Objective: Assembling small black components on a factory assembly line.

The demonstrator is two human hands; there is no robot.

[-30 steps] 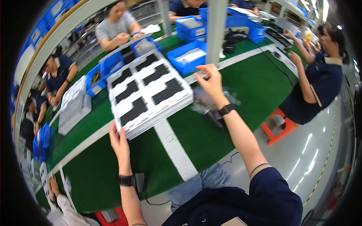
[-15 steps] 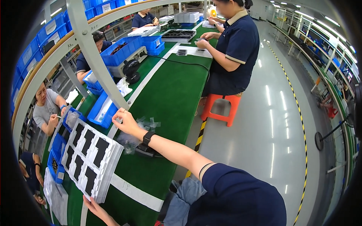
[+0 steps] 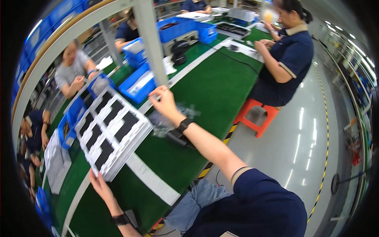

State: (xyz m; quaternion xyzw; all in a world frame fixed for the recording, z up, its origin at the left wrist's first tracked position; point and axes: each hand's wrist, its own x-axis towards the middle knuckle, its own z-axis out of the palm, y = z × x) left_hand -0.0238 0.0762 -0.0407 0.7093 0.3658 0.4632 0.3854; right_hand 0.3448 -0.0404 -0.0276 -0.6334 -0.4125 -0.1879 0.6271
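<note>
The trays (image 3: 130, 153) are white, their flat pieces (image 3: 125, 125) black. The desk (image 3: 215, 91) is green with white bands (image 3: 154, 181); the bins (image 3: 134, 95) are blue, the stool (image 3: 269, 119) orange-red. Navy sleeves (image 3: 272, 191) have beige trim (image 3: 239, 176). Tape (image 3: 229, 136) in yellow-and-black stripes marks the grey floor (image 3: 284, 146).

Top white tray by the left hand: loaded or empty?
Loaded: the top white tray shows black pieces in its compartments.

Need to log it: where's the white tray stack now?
In the head view, the stack is left of centre over the green table, left hand at its near corner, blue bins along its far-left side.
</note>
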